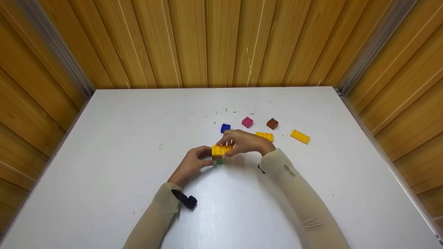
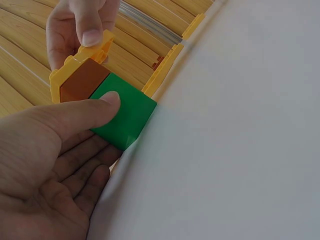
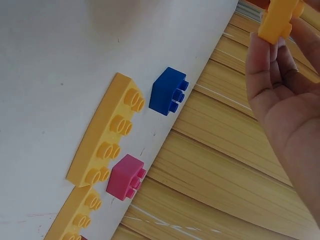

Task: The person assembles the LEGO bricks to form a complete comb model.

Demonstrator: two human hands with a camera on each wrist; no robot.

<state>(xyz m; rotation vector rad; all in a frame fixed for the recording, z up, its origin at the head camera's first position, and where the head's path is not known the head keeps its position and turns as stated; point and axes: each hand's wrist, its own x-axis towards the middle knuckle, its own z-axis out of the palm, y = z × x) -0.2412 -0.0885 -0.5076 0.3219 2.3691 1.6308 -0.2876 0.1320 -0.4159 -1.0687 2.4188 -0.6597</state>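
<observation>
At the middle of the white table, my left hand (image 1: 192, 162) grips a small stack, its thumb pressed flat on the green brick (image 2: 131, 111) at the bottom. A brown brick (image 2: 81, 82) sits on the green one. Over that lies a long yellow brick (image 1: 218, 150), thin and studded, jutting out past the stack to the right. My right hand (image 1: 246, 141) pinches the jutting end between thumb and fingers. In the right wrist view, part of this yellow brick (image 3: 276, 21) shows at the fingertips. Fingers hide its far end in the head view.
Beyond the hands lie a blue brick (image 1: 225, 128), a pink brick (image 1: 247, 122) and another brown brick (image 1: 272, 123). Two more thin yellow bricks rest nearby, one yellow brick (image 3: 102, 132) partly behind my right hand in the head view, the other (image 1: 300, 137) farther right. Wood-patterned walls surround the table.
</observation>
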